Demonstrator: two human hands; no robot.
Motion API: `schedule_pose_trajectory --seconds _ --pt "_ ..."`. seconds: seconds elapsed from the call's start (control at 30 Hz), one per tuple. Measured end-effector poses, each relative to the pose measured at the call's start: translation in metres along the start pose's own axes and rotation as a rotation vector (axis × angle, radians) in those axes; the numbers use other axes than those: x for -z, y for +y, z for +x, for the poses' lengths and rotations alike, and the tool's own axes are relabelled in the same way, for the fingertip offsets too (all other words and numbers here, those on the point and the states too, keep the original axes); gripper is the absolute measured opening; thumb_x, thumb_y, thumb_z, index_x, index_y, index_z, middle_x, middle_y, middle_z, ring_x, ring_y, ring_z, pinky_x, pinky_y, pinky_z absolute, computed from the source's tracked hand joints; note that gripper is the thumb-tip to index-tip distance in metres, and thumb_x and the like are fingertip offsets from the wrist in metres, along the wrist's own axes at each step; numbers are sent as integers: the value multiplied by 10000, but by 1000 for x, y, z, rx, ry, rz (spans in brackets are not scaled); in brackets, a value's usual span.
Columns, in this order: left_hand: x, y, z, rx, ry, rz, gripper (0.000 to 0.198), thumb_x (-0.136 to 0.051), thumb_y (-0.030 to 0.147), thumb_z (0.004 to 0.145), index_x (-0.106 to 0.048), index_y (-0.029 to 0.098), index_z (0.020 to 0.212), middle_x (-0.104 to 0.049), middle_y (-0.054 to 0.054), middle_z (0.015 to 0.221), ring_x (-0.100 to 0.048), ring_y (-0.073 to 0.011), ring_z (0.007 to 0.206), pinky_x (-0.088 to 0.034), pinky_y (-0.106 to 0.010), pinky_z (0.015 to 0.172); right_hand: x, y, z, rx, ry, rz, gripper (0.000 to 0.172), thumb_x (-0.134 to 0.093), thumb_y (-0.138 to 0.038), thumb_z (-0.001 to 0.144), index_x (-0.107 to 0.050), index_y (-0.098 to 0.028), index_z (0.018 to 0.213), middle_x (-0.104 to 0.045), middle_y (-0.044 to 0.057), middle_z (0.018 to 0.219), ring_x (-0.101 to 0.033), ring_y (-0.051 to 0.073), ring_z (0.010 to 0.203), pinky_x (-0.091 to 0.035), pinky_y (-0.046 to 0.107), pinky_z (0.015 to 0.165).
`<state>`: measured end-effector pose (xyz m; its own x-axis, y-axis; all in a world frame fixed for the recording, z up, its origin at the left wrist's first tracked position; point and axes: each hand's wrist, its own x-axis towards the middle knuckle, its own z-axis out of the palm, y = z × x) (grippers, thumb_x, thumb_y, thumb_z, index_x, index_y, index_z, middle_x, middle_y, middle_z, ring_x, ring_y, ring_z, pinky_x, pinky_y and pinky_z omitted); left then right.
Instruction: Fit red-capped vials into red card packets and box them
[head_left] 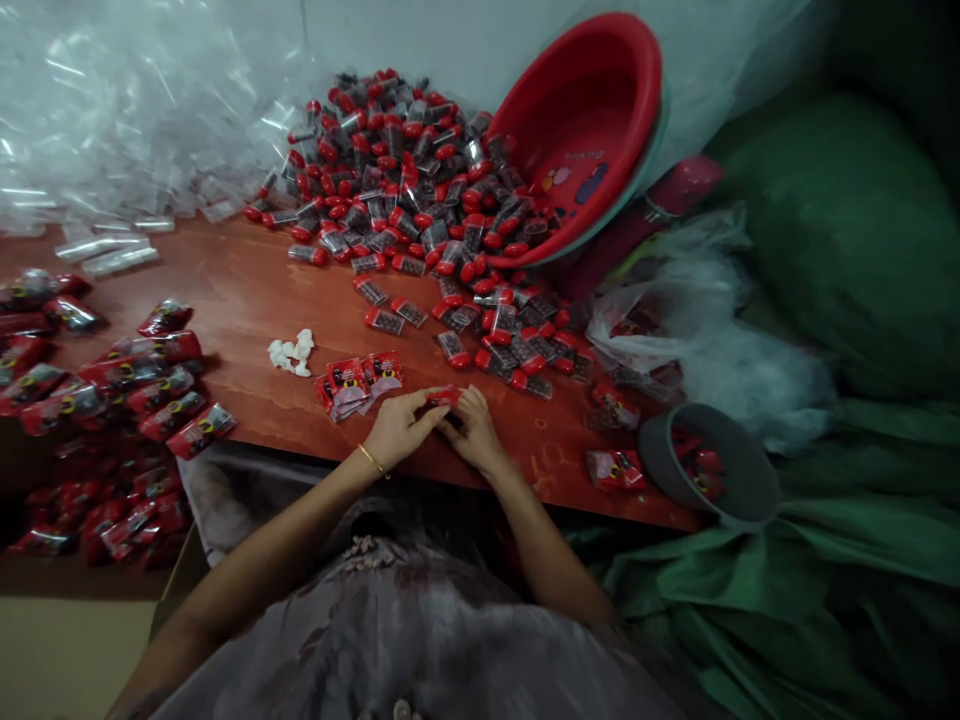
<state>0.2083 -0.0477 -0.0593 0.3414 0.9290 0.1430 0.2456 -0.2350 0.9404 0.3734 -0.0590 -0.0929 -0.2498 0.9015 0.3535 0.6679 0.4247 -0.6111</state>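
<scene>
My left hand [403,430] and my right hand [474,432] meet at the table's front edge, fingers pinched together. Between their fingertips is a small red printed piece [445,396], partly covered, which resembles the flat cards beside it. Left of my hands lies a small stack of red printed cards [349,385], with a crumpled white lump [292,353] behind it. Beyond my hands, small clear containers with red caps and dark contents [454,349] are scattered, rising into a large heap [390,170].
A red basin [611,90] leans on its side at the back right, by a pink bottle [679,190]. A grey bowl [664,440] with red pieces stands at the right edge. Red wrapped packs [150,385] lie left. Clear plastic tubes [120,260] fill the back left.
</scene>
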Motion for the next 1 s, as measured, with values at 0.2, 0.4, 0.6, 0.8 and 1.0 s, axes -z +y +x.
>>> schedule_pose_trajectory --seconds 0.2,0.4,0.6,0.8,1.0 --pt "3 9 10 106 277 -136 410 -535 418 772 -432 184 452 -351 49 453 -344 -91 470 -271 -238 482 0 -21 4 27 -36 26 205 -525 -365 863 -544 -209 732 -574 14 684 -539 177 706 -392 442 948" --pt "8 20 7 60 373 39 471 -546 411 780 -323 190 428 -262 55 451 -261 -88 471 -195 -262 486 7 -39 2 15 -49 34 157 -550 -294 839 -529 -201 715 -578 25 677 -528 181 697 -433 366 798" --pt "3 20 12 99 434 -82 439 -547 404 785 -341 190 461 -274 59 476 -265 -84 478 -208 -250 485 7 -49 3 -70 -24 -4 177 -549 -269 813 -486 -209 658 -549 7 617 -497 163 620 -399 289 647" --pt "-2 16 17 136 487 -133 433 -536 429 800 -381 194 472 -318 61 458 -324 -85 447 -306 -235 489 1 -59 4 -96 66 -202 138 -519 -253 820 -502 -206 691 -588 27 637 -525 180 645 -368 293 643" --pt "11 21 17 -136 390 368 256 -510 333 823 -577 187 623 -562 -8 586 -530 -146 601 -409 -289 677 3 -59 2 -41 134 -413 145 -512 -268 852 -540 -191 733 -599 39 639 -521 206 682 -340 334 716"
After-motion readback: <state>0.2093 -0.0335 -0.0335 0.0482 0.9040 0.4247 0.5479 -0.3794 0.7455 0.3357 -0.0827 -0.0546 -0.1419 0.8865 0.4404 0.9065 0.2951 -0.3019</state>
